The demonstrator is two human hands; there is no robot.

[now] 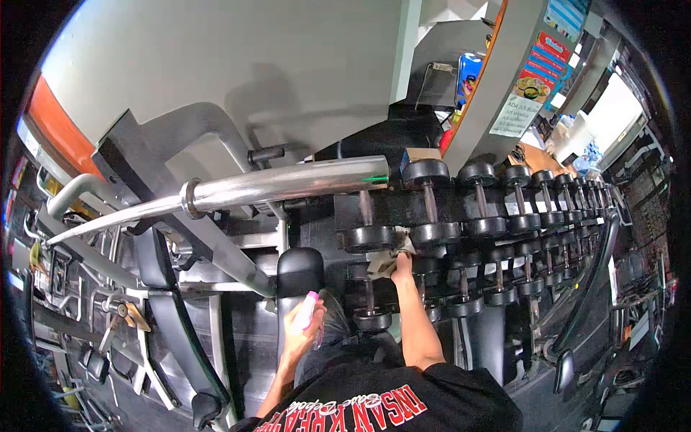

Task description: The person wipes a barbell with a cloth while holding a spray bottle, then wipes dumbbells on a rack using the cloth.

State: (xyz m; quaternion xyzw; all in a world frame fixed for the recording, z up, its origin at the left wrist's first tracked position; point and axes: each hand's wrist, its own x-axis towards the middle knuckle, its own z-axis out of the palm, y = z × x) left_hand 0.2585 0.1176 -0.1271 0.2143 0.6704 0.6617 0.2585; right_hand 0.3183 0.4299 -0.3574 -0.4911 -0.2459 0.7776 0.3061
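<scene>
Two hands in view, both occupied. Left hand (294,327), lower centre of frame: fingers curled closed round a pink-capped bottle (308,308). Bottle stands near upright in the picture, long axis leaning a little right, cap end toward the top; lower end partly masked by the fingers. It sits within the grip, cap clear above the hand.

Right hand (402,268), right of centre: closed on a crumpled grey-beige cloth (381,266); fingertips hidden. Cloth spreads mainly left of the hand, with a piece above it; longer run slants from lower left to upper right. It lies by the dumbbells (437,235), between upper and lower rows; contact with them cannot be made out.

Black pad (301,269) just above the left hand; thick chrome bar (281,183) crosses the upper left and centre.
</scene>
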